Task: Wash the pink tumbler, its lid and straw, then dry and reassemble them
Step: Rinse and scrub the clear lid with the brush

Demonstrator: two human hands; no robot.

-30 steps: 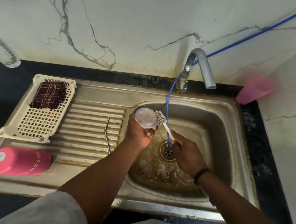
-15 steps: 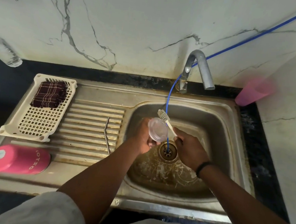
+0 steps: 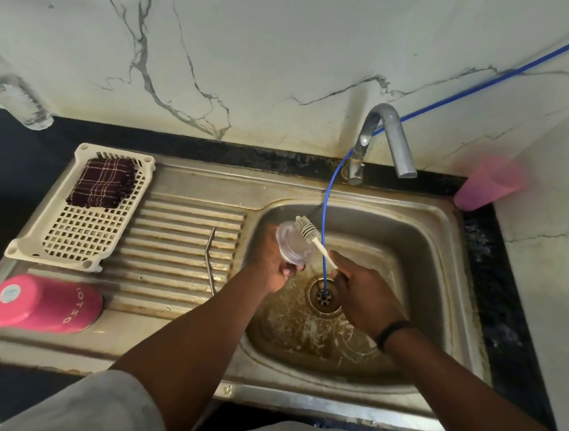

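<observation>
Pink tumbler (image 3: 44,303) lies on its side at lower left on the steel drainboard (image 3: 181,228), below a cream basket (image 3: 83,231) with a dark checked cloth (image 3: 105,182); metal straw (image 3: 210,260) lies on the ridges just right of the basket. Centre frame over the sink basin (image 3: 418,258), left hand (image 3: 274,265) has fingers curled round the clear lid (image 3: 291,244), right hand (image 3: 361,294) grips the white brush (image 3: 312,235), bristles touching the lid's upper edge. Blue hose (image 3: 324,218) drops into the drain beside them, tap (image 3: 388,138) above, pink cup (image 3: 487,187) on the worktop at far right.
</observation>
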